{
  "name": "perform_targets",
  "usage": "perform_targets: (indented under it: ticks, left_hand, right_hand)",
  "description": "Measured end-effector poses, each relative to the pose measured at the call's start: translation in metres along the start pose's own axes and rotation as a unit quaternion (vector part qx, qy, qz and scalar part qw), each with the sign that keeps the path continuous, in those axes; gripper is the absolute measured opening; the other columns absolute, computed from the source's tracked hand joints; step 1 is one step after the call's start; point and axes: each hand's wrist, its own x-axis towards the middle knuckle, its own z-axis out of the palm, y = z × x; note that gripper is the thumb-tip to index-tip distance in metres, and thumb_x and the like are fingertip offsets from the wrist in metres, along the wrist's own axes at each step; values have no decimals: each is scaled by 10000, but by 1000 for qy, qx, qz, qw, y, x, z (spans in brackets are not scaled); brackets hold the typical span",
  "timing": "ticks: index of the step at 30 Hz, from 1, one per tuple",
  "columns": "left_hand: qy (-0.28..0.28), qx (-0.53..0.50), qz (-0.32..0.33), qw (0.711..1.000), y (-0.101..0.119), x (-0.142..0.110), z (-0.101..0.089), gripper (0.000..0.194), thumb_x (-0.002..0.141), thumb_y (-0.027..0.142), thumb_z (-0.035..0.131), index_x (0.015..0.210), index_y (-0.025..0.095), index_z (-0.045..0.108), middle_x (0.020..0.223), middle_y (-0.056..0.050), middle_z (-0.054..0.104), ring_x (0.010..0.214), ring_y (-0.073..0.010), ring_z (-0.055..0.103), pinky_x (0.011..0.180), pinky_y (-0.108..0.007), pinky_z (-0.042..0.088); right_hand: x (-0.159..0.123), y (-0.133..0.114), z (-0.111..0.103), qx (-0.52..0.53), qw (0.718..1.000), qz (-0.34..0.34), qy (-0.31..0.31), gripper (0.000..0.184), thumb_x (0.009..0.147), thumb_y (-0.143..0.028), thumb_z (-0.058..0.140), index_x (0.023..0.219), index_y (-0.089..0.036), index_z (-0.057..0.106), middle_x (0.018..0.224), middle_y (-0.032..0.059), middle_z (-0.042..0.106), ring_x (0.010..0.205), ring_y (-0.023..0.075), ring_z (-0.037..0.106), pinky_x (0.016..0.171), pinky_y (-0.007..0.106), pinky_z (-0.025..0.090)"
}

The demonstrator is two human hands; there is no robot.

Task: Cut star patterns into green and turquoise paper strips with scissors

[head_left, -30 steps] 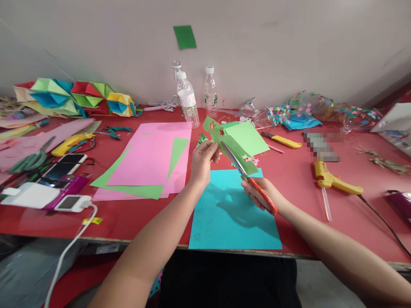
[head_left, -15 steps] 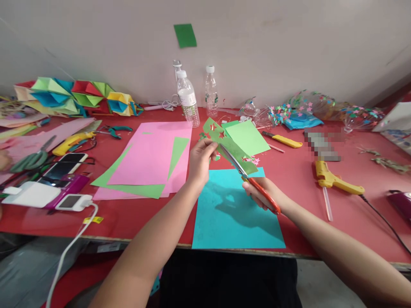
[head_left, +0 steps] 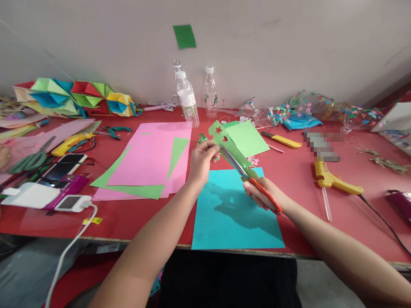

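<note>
My left hand pinches the edge of a strip of green paper that has star-shaped holes. In my right hand is a pair of scissors with red-orange handles. Their blades point up and left along the strip's near edge, tips close to my left fingertips. Whether the blades are touching the paper I cannot tell. Below both hands lies a blue sheet with their shadow on it. Small pink stars and a light green sheet lie behind the scissors.
Pink sheets with green pieces lie left. Plastic bottles stand behind. A yellow utility knife and glue gun lie right. Phones, a white cable and green-handled scissors are left; another person's hand shows there.
The green strip has shifted slightly right, and its lower end now curls up against the scissors. The scissor blades have come closer together. Both hands have barely moved.
</note>
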Motion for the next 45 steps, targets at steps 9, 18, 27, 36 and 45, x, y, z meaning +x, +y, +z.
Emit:
perform_targets:
  ticks: [9, 18, 27, 36, 45]
  left_hand:
    - [-38, 19, 27, 999, 2, 0, -3, 135, 771, 278, 653, 686, 194, 591, 542, 45, 526, 481, -71, 449, 502, -216, 370]
    - [-46, 80, 83, 992, 4, -2, -6, 192, 843, 320, 627, 693, 209, 578, 562, 34, 489, 526, -96, 446, 536, -234, 370]
    - [-44, 85, 82, 992, 6, 0, -6, 218, 820, 355, 661, 670, 214, 588, 538, 35, 468, 507, -100, 430, 517, -238, 363]
    - [-44, 82, 81, 992, 5, 0, -6, 189, 825, 305, 630, 671, 210, 578, 541, 38, 462, 503, -94, 425, 521, -234, 359]
    - [-39, 82, 77, 993, 6, 0, -6, 188, 812, 309, 632, 660, 213, 580, 532, 36, 464, 497, -96, 419, 518, -241, 354]
  right_hand:
    - [-4, -9, -3, 5, 999, 30, 19, 511, 855, -669, 514, 637, -209, 474, 341, -71, 397, 287, 69, 355, 335, 198, 295]
    - [-5, -13, -5, -15, 998, 50, 28, 480, 877, -609, 534, 619, -208, 473, 333, -64, 399, 281, 76, 359, 328, 203, 298]
    - [-4, -13, -5, -21, 998, 50, 28, 492, 842, -635, 568, 620, -209, 465, 329, -61, 405, 279, 76, 364, 326, 201, 302]
    - [-3, -10, -7, -23, 998, 45, 32, 508, 815, -666, 580, 619, -210, 470, 327, -61, 406, 278, 81, 371, 325, 207, 309]
    - [1, -5, -8, -18, 998, 44, 35, 522, 787, -684, 617, 610, -214, 474, 324, -58, 408, 274, 84, 367, 317, 218, 305]
